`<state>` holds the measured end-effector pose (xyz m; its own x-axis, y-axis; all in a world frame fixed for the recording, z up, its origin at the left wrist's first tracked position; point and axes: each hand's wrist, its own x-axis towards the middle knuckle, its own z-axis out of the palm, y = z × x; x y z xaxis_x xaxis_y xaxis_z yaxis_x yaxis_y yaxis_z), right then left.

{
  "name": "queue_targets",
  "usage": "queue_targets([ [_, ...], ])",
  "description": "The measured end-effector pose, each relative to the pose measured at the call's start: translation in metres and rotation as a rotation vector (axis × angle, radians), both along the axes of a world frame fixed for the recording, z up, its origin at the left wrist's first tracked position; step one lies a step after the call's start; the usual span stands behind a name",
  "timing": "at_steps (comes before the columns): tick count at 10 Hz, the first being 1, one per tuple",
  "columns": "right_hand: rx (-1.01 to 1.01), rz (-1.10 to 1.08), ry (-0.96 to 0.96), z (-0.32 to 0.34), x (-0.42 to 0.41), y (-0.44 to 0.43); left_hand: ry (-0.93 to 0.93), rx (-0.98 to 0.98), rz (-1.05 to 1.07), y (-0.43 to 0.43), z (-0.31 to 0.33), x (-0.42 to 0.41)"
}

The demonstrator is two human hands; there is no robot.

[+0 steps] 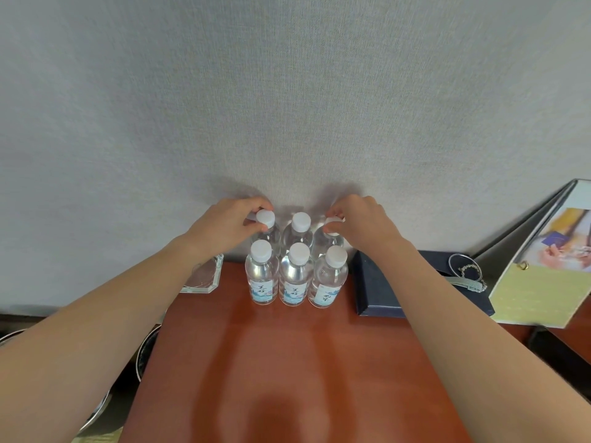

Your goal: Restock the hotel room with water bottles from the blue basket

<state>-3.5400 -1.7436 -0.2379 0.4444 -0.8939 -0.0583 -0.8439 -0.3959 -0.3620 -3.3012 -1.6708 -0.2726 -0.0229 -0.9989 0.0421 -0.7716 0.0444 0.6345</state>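
Note:
Several clear water bottles with white caps stand upright in two rows on the red-brown table [287, 362], against the grey wall. My left hand [230, 223] grips the neck and cap of the back left bottle [267, 223]. My right hand [361, 223] pinches the cap of the back right bottle [329, 241]. The back middle bottle [300, 230] stands free between them. In front stand the front left bottle [261, 273], the front middle bottle [295, 276] and the front right bottle [329, 279]. The blue basket is not in view.
A clear glass tray [204, 276] lies left of the bottles under my left forearm. A dark blue folder [383, 292] lies to the right, with a metal ring and chain [467, 271] on it. A brochure stand [543, 266] leans at far right. Dark round objects [147, 350] sit left of the table.

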Motion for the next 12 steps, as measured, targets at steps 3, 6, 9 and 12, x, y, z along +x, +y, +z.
queue_targets([
  [3, -0.011, -0.039, 0.001, -0.003, 0.003, 0.000, 0.020, -0.002, 0.008, 0.000, -0.002, 0.001],
  [6, -0.013, -0.056, -0.007, -0.004, 0.000, 0.004, -0.004, 0.004, 0.016, 0.006, 0.004, -0.004],
  [9, -0.051, -0.067, -0.146, 0.017, -0.003, 0.020, -0.093, -0.038, 0.095, 0.029, 0.023, -0.006],
  [12, -0.235, 0.020, -0.303, 0.079, 0.015, 0.049, -0.128, -0.261, 0.405, 0.096, 0.078, 0.002],
])
